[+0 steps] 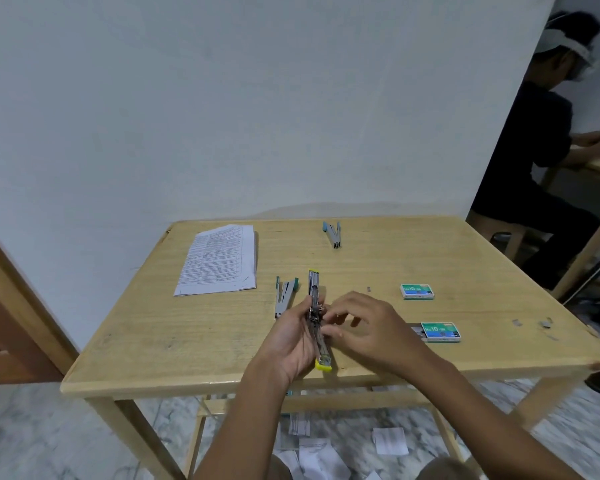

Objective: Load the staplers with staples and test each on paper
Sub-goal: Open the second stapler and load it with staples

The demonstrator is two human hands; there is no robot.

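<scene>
Pale wooden table against a white wall, marble floor below. Yellow-ended metal stapler, swung open, above the table's near edge: left hand grips it; right hand pinches at its magazine.

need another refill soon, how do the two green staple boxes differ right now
The nearer staple box has its inner tray slid partly out on its left side; the farther staple box looks shut. The nearer one lies just beside the right hand; the farther one sits further back on the table, away from both hands. Both are green with the same white label and lie flat.
</scene>
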